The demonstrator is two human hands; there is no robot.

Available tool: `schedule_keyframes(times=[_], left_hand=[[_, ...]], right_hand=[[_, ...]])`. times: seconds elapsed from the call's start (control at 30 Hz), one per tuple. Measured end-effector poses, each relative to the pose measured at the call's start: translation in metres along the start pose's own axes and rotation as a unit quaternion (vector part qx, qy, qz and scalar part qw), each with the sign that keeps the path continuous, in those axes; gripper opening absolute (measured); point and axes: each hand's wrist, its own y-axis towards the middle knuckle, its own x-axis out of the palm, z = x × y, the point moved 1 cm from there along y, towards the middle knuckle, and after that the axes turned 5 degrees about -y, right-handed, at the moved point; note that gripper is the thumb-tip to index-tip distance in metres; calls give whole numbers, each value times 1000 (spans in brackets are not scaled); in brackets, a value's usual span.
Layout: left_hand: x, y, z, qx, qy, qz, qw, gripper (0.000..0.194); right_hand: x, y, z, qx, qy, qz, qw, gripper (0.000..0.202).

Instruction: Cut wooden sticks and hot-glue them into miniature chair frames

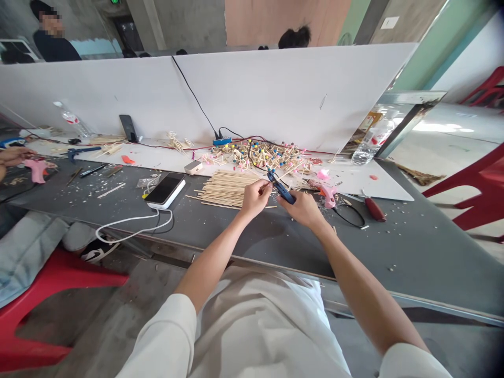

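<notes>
My right hand (303, 207) is closed around a dark blue pliers-like tool (282, 189), which points away from me and to the left. Beside the tool's far end, my left hand (256, 197) is pinched shut; whatever its fingertips hold is too small to make out. Thin wooden sticks (224, 188) lie in a flat bundle to the left of that hand and partly behind it. Beyond both hands spreads a heap of short stick pieces with coloured ends (268, 155). A pink glue gun (328, 195) lies just right of my right hand.
A phone on a white power bank (165, 190) trails a white cable toward the table edge. To the right are a red-handled tool (374, 209) and a plastic bottle (370, 144). A white panel (252, 94) stands behind. At far left, another person's hand (16, 156) is near another pink glue gun (36, 170).
</notes>
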Motion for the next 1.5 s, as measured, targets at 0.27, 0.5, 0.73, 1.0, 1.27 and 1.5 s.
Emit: schedule_keyframes(times=[0.27,0.5,0.73,1.0,1.27,1.5], left_hand=[[0,0,0,22,28,8,999,34],[0,0,2,19,27,11,999,35],[0,0,1,20,32,13,999,32],[0,-1,3,27,35,11,999,33],[0,-1,1,19,49,-6,999,35],[0,-1,-2,18,37,-16,999,36]], right_hand=[[1,1,1,-3,-7,2,1000,38],[1,0,2,-9,-6,3,1000,38],[0,0,0,-9,-3,-1,1000,38],[1,0,0,-8,-7,2,1000,38],[3,1,0,4,-35,-12,999,33],[6,3,0,2,-74,-25,997,33]])
